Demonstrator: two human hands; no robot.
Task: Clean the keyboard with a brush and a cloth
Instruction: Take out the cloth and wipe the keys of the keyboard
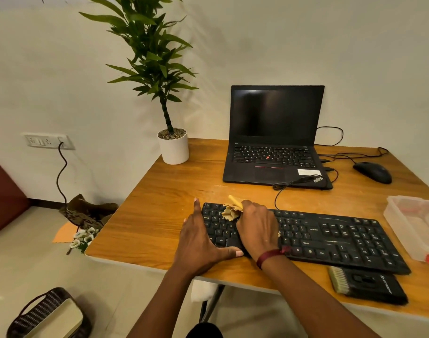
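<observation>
Yellow cloth point(230, 211) on keys

The right hand point(257, 225), fingers hidden, seems to clutch it on the keyboard's point(330, 237) left keys. The left hand point(199, 242), spread flat, steadies that end. The brush point(367, 285) lies just before the right end. A hard drag could snag a keycap.

bare table point(164, 191) lies left of the keyboard point(330, 237); brush point(364, 285) and container point(413, 223) crowd its right.

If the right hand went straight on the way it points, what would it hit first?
The right hand, gripping the crumpled tan cloth, points over the black keyboard; past bare wooden table, probably the open black laptop, front-left corner; depth unclear.
</observation>
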